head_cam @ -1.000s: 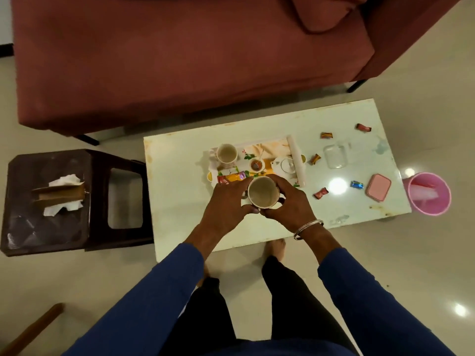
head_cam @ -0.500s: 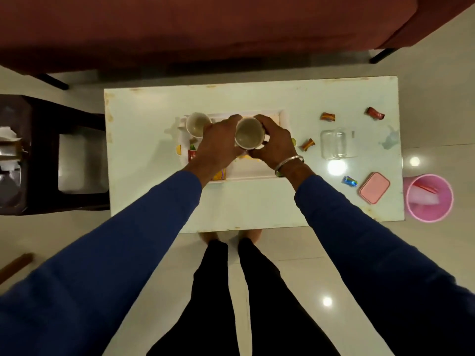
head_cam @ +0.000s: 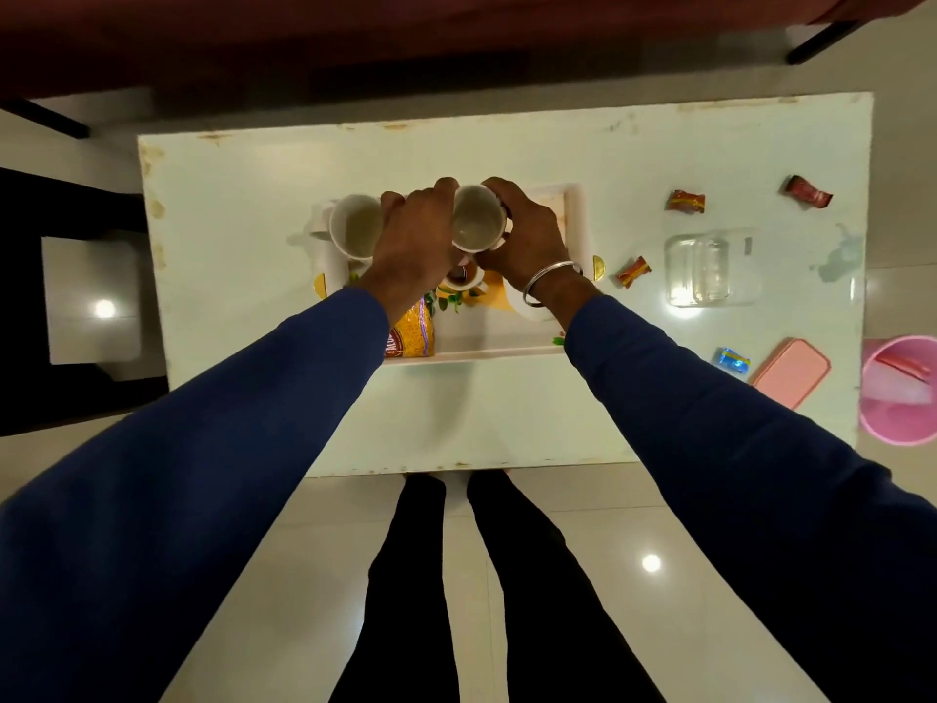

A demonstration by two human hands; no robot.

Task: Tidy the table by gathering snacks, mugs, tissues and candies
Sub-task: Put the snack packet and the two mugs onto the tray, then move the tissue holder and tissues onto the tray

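My left hand (head_cam: 413, 235) and right hand (head_cam: 527, 241) both grip one mug (head_cam: 475, 220) over the tray (head_cam: 575, 215) — second mug (head_cam: 355, 228) at nine o'clock.

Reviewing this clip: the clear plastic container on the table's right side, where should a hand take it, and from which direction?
Judging by its low, flat pose, the clear plastic container is probably best gripped from above, fingers across its two opposite outer edges; nothing touches its sides.

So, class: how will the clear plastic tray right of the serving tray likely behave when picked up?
The clear plastic tray looks thin and see-through, so probably light and flexible. It looks empty, so a push would likely slide it across the glossy table.
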